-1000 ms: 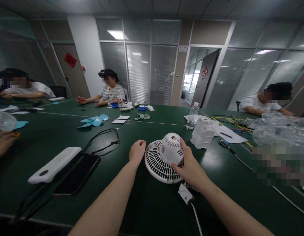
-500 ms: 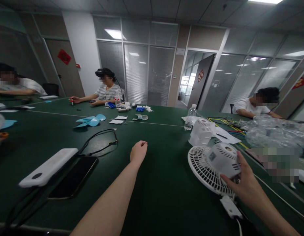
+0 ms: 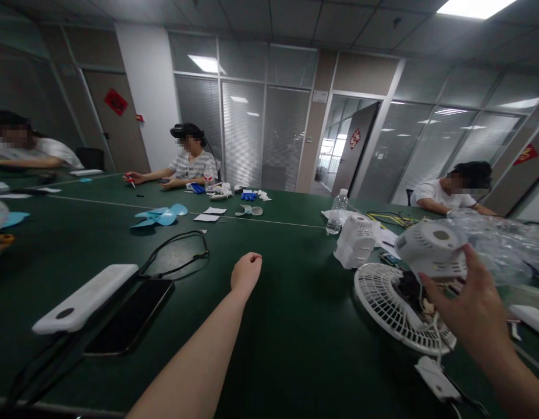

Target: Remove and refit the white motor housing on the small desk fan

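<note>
My right hand (image 3: 474, 297) grips a white plastic fan motor cover (image 3: 433, 247) between thumb and fingers. The cover is tilted and held above the white fan grille (image 3: 396, 308). Under it a dark motor with wires (image 3: 415, 294) shows at the grille's middle. A white cord runs from there to a small white control box (image 3: 438, 378) at the grille's near edge. My left hand (image 3: 247, 273) rests curled on the green table, apart from these things; whether its closed fingers hold anything is hidden.
Beyond the grille stand another white plastic housing (image 3: 355, 241) and a clear bottle (image 3: 338, 212). Clear plastic bags (image 3: 509, 244) lie at right. A white power bank (image 3: 86, 298), a black phone (image 3: 130, 317) and blue fan blades (image 3: 160, 215) lie at left. Several people sit around the table.
My right hand has lifted the motor cover off the grille, up and to the right, uncovering the motor. The grille has shifted right and turned. My left hand has stayed put.
</note>
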A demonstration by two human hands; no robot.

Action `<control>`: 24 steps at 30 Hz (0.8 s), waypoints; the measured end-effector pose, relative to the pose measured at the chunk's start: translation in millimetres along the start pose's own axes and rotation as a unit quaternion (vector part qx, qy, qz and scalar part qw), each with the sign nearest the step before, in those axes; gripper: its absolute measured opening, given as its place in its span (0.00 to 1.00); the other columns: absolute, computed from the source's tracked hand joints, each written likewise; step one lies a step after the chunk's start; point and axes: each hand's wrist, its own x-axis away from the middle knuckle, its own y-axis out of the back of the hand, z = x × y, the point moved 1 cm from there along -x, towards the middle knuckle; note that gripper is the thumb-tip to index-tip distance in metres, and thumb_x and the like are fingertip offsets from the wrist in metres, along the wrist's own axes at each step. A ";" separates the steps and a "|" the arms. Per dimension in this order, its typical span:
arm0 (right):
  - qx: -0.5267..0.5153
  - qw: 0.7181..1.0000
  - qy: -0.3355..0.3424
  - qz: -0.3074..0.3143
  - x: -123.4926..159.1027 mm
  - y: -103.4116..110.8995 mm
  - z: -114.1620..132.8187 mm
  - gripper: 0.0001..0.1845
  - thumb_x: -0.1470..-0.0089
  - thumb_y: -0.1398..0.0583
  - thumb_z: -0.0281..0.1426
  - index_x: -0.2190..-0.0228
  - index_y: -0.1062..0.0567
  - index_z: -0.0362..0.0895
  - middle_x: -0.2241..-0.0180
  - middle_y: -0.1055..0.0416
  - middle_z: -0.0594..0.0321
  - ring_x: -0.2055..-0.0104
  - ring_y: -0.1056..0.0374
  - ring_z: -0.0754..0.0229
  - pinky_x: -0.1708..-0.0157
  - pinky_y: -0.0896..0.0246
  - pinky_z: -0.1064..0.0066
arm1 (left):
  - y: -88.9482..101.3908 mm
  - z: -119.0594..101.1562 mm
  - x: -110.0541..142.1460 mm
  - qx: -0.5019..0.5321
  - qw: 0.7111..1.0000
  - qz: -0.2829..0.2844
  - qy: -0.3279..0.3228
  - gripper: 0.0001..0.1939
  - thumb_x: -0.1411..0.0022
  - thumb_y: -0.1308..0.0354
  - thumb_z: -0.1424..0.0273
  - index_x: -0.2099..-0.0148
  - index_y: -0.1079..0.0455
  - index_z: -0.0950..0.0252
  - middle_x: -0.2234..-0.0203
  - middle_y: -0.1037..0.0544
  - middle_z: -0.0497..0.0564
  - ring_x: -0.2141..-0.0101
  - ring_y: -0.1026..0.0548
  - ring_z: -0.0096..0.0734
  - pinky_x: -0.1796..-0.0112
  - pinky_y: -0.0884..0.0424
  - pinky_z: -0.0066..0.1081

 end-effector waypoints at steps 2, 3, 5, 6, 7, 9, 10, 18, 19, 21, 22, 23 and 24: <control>-0.021 0.999 0.021 -0.035 -19.5 -5.3 22.3 0.49 0.48 0.41 0.47 0.34 0.59 0.45 0.35 0.52 0.46 0.36 0.49 0.44 0.41 0.47 0.55 | 0.4 -0.6 0.3 -0.004 1.000 0.001 0.000 0.14 0.39 0.49 0.62 0.55 0.26 0.57 0.57 0.22 0.54 0.59 0.24 0.46 0.63 0.30 0.39; -0.036 0.998 0.033 -0.042 -29.9 -11.0 31.8 0.49 0.47 0.41 0.46 0.35 0.59 0.43 0.35 0.53 0.46 0.36 0.49 0.45 0.42 0.46 0.56 | 0.8 -0.9 0.5 -0.006 1.000 0.002 0.000 0.14 0.39 0.49 0.62 0.55 0.26 0.57 0.57 0.22 0.54 0.59 0.24 0.45 0.63 0.30 0.38; -0.072 0.995 0.053 -0.046 -50.4 -28.6 45.6 0.48 0.46 0.42 0.44 0.35 0.60 0.40 0.34 0.55 0.44 0.36 0.49 0.46 0.43 0.45 0.57 | 1.6 -1.8 1.0 -0.010 1.000 0.005 0.000 0.15 0.39 0.49 0.61 0.54 0.26 0.57 0.57 0.21 0.54 0.59 0.24 0.44 0.63 0.30 0.37; -0.087 0.993 0.059 -0.047 -59.7 -40.2 49.4 0.47 0.45 0.43 0.43 0.35 0.60 0.40 0.34 0.56 0.44 0.35 0.51 0.46 0.43 0.46 0.56 | 2.0 -2.4 1.2 -0.013 1.000 0.006 0.001 0.15 0.38 0.49 0.62 0.54 0.26 0.57 0.57 0.21 0.53 0.59 0.24 0.44 0.63 0.30 0.37; -0.097 0.992 0.057 -0.047 -68.1 -53.0 51.1 0.47 0.46 0.43 0.42 0.35 0.60 0.39 0.34 0.57 0.43 0.34 0.53 0.46 0.43 0.47 0.55 | 2.5 -2.9 1.3 -0.016 1.000 0.008 0.002 0.15 0.38 0.49 0.62 0.54 0.26 0.57 0.57 0.21 0.53 0.58 0.24 0.43 0.63 0.30 0.36; -0.098 0.995 0.019 -0.018 -80.7 -81.3 48.5 0.48 0.48 0.41 0.41 0.35 0.60 0.38 0.36 0.53 0.42 0.35 0.52 0.44 0.43 0.47 0.53 | 3.1 -4.2 1.5 -0.025 1.000 0.009 0.004 0.14 0.38 0.49 0.62 0.54 0.26 0.56 0.57 0.21 0.52 0.58 0.24 0.42 0.62 0.30 0.35; -0.092 0.995 -0.017 0.021 -84.7 -95.6 45.1 0.50 0.49 0.41 0.41 0.35 0.59 0.38 0.37 0.49 0.41 0.37 0.49 0.42 0.44 0.46 0.51 | 3.4 -4.9 1.5 -0.030 0.999 0.009 0.006 0.14 0.38 0.49 0.62 0.54 0.26 0.56 0.57 0.21 0.52 0.58 0.24 0.42 0.62 0.30 0.35; -0.075 0.977 -0.106 0.171 -73.0 -137.8 30.0 0.55 0.53 0.39 0.43 0.35 0.62 0.38 0.44 0.40 0.39 0.42 0.40 0.40 0.46 0.43 0.50 | 4.3 -8.5 1.0 -0.058 0.998 0.019 0.017 0.14 0.37 0.50 0.63 0.53 0.27 0.55 0.56 0.21 0.50 0.57 0.24 0.39 0.64 0.30 0.32; -0.077 0.980 -0.082 0.162 -67.9 -130.3 32.9 0.54 0.53 0.40 0.43 0.35 0.61 0.37 0.41 0.43 0.39 0.39 0.44 0.39 0.44 0.46 0.50 | 4.6 -8.7 0.9 -0.060 0.998 0.021 0.017 0.14 0.37 0.50 0.63 0.53 0.27 0.55 0.55 0.21 0.50 0.57 0.24 0.39 0.64 0.30 0.32; -0.075 0.988 -0.011 0.136 -54.4 -106.8 40.0 0.50 0.50 0.42 0.44 0.35 0.58 0.37 0.38 0.49 0.40 0.35 0.52 0.40 0.41 0.50 0.49 | 4.9 -9.0 0.6 -0.063 0.998 0.024 0.018 0.14 0.37 0.50 0.63 0.53 0.27 0.55 0.55 0.22 0.50 0.57 0.24 0.38 0.64 0.30 0.32; -0.073 0.990 0.029 0.117 -46.0 -91.6 43.0 0.47 0.48 0.43 0.44 0.35 0.56 0.38 0.37 0.49 0.42 0.35 0.53 0.41 0.40 0.50 0.49 | 5.0 -9.0 0.5 -0.065 0.997 0.025 0.018 0.14 0.37 0.51 0.63 0.53 0.28 0.55 0.55 0.22 0.50 0.57 0.24 0.38 0.63 0.30 0.32; -0.068 0.991 0.064 0.099 -36.5 -75.3 44.3 0.44 0.46 0.45 0.45 0.36 0.53 0.40 0.37 0.48 0.44 0.35 0.52 0.43 0.40 0.50 0.50 | 5.0 -9.0 0.4 -0.066 0.997 0.026 0.019 0.14 0.37 0.51 0.63 0.53 0.28 0.55 0.55 0.22 0.50 0.57 0.24 0.38 0.63 0.30 0.32; -0.063 0.992 0.083 0.070 -26.4 -58.4 43.0 0.41 0.45 0.46 0.45 0.36 0.51 0.42 0.38 0.46 0.46 0.36 0.49 0.44 0.40 0.49 0.50 | 4.9 -8.9 0.4 -0.067 0.997 0.027 0.020 0.14 0.37 0.51 0.63 0.53 0.28 0.55 0.55 0.22 0.50 0.57 0.24 0.38 0.63 0.30 0.32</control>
